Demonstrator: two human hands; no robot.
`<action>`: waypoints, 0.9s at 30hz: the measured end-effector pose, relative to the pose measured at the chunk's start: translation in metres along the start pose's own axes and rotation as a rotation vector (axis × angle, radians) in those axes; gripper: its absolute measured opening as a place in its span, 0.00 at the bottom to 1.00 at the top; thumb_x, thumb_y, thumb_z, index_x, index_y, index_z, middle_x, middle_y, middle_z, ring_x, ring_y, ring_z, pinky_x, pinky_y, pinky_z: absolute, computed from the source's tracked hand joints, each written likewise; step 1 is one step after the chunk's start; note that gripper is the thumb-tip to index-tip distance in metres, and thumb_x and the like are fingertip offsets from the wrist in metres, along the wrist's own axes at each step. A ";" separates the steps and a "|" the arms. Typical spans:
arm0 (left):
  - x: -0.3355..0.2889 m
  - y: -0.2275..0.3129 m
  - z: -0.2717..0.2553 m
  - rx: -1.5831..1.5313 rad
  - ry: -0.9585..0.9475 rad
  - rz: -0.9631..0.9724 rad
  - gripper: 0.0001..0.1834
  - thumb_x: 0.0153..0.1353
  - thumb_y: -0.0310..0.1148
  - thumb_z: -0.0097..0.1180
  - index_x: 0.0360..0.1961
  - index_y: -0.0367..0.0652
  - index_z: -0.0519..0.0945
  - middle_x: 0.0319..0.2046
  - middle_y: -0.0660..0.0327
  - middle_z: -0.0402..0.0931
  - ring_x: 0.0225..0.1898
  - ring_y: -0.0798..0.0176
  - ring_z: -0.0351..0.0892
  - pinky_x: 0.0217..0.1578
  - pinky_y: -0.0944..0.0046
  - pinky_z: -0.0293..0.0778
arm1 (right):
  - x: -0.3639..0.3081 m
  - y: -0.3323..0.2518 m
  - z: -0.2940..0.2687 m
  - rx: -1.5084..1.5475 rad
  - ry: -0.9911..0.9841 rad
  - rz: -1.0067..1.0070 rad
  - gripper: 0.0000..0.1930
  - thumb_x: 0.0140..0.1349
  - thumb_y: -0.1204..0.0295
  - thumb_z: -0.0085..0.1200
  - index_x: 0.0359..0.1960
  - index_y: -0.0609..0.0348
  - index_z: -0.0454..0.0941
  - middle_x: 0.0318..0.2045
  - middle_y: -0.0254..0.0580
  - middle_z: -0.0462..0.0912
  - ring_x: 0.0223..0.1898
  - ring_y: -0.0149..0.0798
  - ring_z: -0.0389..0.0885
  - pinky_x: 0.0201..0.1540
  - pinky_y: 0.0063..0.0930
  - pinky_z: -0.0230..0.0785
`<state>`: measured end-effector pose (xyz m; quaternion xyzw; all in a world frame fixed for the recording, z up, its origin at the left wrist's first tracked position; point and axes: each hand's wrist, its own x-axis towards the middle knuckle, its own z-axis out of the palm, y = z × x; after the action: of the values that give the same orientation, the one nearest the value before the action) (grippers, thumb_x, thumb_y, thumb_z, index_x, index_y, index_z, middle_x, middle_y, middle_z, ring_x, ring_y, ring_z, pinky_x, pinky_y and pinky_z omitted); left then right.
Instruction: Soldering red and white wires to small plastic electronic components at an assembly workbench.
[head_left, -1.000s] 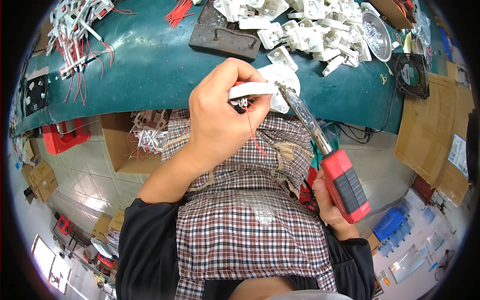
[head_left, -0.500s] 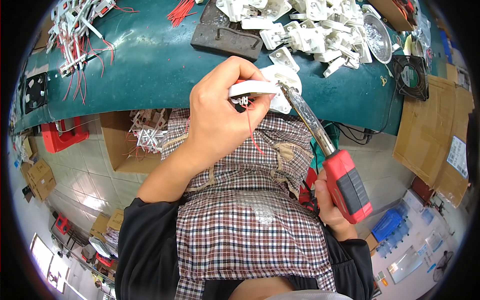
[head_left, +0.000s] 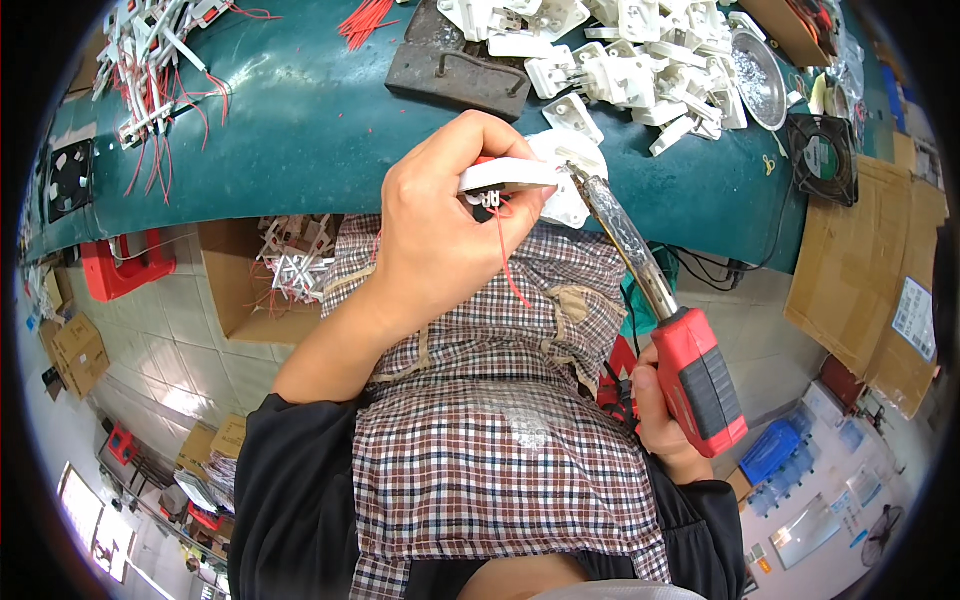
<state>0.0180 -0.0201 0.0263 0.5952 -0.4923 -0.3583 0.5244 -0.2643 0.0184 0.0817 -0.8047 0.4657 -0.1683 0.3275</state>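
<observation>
1. Counts, left to right: two black fans, one toward each side of the bench; one tangle of red-wired white parts, too dense for us to number; one bundle of red strips; one dark block; one heap of white pieces, overlapping past counting; one round dish.
2. In the hands we count one white part and one soldering tool.
3. Left hand: raised over the bench's near edge, wrist bent, fingers and thumb pinching the white part, which lies between them, just left of the tool's tip. A red wire dangles below.
4. Right hand: low, thumb up, wrapped around the tool's handle; the shaft slants up and leftward. Its tip overlaps a pale rounded piece; we cannot tell whether they touch.
5. Materials, left to right: bench top smooth, green, glossy; block metallic, scuffed, with a looped handle; checked cloth apron; tool grip red and black, shaft stained; dish shiny, holding silvery bits.
</observation>
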 end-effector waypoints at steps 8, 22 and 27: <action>0.000 -0.002 0.000 -0.017 -0.003 -0.010 0.11 0.57 0.19 0.70 0.36 0.37 0.79 0.36 0.60 0.84 0.37 0.74 0.82 0.35 0.74 0.76 | 0.006 0.001 0.002 -0.039 -0.008 -0.042 0.14 0.46 0.83 0.68 0.37 0.66 0.82 0.34 0.48 0.82 0.30 0.48 0.85 0.35 0.33 0.79; 0.001 0.003 -0.001 -0.024 -0.003 -0.030 0.11 0.57 0.20 0.71 0.35 0.37 0.79 0.35 0.61 0.84 0.35 0.75 0.81 0.34 0.74 0.75 | 0.011 -0.004 0.001 0.010 -0.010 -0.021 0.12 0.45 0.84 0.68 0.33 0.65 0.82 0.32 0.47 0.80 0.30 0.47 0.84 0.34 0.33 0.79; 0.001 0.002 -0.002 -0.024 -0.014 -0.027 0.11 0.57 0.20 0.71 0.35 0.37 0.79 0.36 0.61 0.84 0.36 0.74 0.82 0.35 0.74 0.76 | 0.000 -0.005 -0.008 0.033 -0.018 0.081 0.12 0.48 0.82 0.67 0.35 0.64 0.82 0.32 0.48 0.81 0.30 0.49 0.84 0.35 0.35 0.79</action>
<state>0.0202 -0.0200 0.0284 0.5928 -0.4838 -0.3754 0.5231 -0.2653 0.0171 0.0910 -0.7811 0.4921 -0.1556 0.3515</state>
